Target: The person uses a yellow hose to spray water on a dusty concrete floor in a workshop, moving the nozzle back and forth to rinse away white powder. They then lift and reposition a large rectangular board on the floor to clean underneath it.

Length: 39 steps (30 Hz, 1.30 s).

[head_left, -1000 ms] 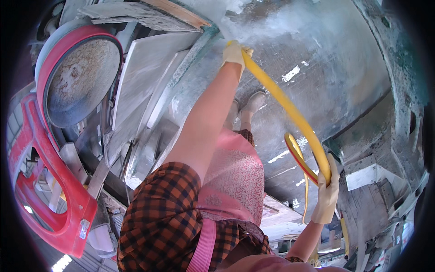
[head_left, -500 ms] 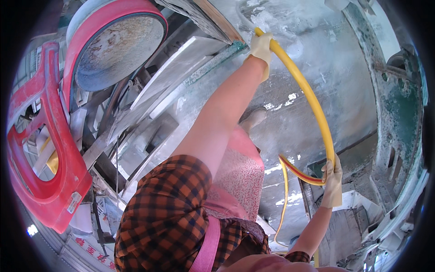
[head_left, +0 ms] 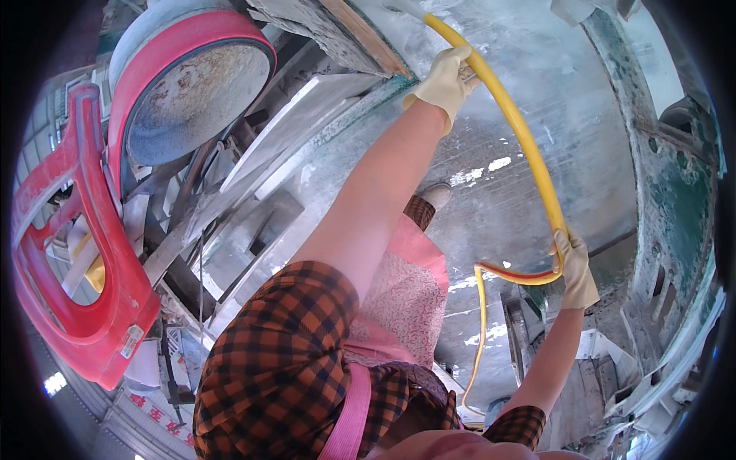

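So there's a yellow hose running in a big curve across the wet floor, from the top edge of the view down to the right side. Both hands are gloved and both are closed around it, well apart from each other. The left hand is stretched way out up top, wrapped around the hose not far from its upper end, near the corner of a speckled stone slab with a wooden strip along its edge. The right hand sits lower on the right, gripping right where the hose bends back sharply; from there it loops left, showing a red stripe, then drops down thin toward the bottom of the view.

Between the arms you can see a pink apron over a checked shirt sleeve, plus one shoe on the floor.

Off to the left there's a round saw blade under a red guard, pale stone slabs stacked at an angle beside it, and a red plastic chair at the far left edge. On the right a grimy green metal frame curves along the edge. Everything's coated in grey stone slurry.
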Each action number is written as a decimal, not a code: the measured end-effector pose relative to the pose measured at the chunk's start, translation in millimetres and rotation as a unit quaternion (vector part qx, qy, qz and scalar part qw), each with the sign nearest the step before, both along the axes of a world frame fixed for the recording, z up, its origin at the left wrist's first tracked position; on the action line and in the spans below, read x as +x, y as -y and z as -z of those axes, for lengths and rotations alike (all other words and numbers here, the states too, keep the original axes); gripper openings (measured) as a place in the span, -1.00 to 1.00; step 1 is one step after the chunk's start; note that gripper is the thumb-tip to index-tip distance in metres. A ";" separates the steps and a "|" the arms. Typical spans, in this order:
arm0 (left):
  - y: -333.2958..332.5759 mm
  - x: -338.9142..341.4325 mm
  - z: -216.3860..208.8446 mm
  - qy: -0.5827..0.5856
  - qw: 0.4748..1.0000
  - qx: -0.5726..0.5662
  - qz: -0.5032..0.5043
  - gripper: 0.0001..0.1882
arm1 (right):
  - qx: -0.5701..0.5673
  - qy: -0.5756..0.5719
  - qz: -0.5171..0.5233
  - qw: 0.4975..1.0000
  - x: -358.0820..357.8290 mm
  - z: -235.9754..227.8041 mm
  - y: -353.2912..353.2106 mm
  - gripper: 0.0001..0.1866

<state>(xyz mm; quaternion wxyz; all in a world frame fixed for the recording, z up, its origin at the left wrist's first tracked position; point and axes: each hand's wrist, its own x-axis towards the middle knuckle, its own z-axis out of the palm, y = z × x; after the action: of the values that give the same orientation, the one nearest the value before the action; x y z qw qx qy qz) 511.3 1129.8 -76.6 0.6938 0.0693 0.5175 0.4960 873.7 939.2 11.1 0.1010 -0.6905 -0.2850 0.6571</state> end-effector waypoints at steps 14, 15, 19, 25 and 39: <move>-49.5 -20.3 99.0 -0.014 0.987 -0.132 -0.093 -0.61 | 0.033 -0.015 -0.053 0.998 -56.7 48.5 -77.0 -0.44; -56.2 -26.2 111.5 -0.028 0.985 -0.132 -0.108 -0.62 | 0.070 -0.020 -0.076 0.994 -64.5 56.6 -86.1 -0.42; -80.4 -51.2 164.6 -0.027 0.985 -0.094 -0.142 -0.54 | 0.268 0.085 -0.201 0.938 -105.3 91.6 -110.6 -0.43; -70.8 -56.6 151.4 -0.120 0.983 -0.115 -0.083 -0.46 | 0.097 -0.004 -0.174 0.980 -134.3 120.3 -143.6 -0.46; 278.5 -154.0 -14.7 -0.338 0.847 -0.380 0.155 -0.52 | -0.093 -0.052 -0.105 0.989 -114.6 154.9 -170.9 -0.50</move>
<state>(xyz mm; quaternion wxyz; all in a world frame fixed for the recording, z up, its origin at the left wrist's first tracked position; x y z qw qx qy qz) 357.2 851.3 -61.9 0.5159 0.0434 0.8506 0.0921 759.1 1110.1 -143.8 -0.0187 -0.6278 -0.2877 0.7230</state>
